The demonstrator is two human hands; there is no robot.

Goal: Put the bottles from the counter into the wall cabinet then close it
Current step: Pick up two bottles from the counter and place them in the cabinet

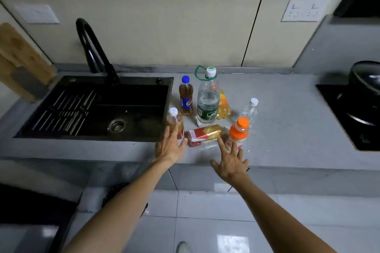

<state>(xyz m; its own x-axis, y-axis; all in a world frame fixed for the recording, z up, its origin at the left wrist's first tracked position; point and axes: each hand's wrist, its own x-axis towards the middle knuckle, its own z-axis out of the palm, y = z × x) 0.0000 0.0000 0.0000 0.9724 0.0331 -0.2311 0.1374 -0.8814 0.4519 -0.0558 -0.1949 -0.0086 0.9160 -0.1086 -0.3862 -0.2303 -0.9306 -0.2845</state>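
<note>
Several bottles stand on the grey counter (pixel 287 129) right of the sink. A white-capped tea bottle (pixel 174 121) is nearest the sink, with my left hand (pixel 170 146) open and its fingers against the bottle's lower side. A red-labelled bottle (pixel 205 134) lies on its side between my hands. An orange-capped bottle (pixel 239 131) stands right of it, and my right hand (pixel 231 160) is spread open just before it. Behind stand a blue-capped cola bottle (pixel 186 96), a large water bottle (pixel 208 100), a yellow bottle (pixel 224 107) and a small clear bottle (pixel 250 109). The wall cabinet is out of view.
A black sink (pixel 98 109) with a black tap (pixel 92 47) lies to the left. A wooden board (pixel 22 57) leans at the far left. A black cooktop (pixel 349 113) with a pot (pixel 366 80) sits on the right. Wall sockets (pixel 304 10) are above.
</note>
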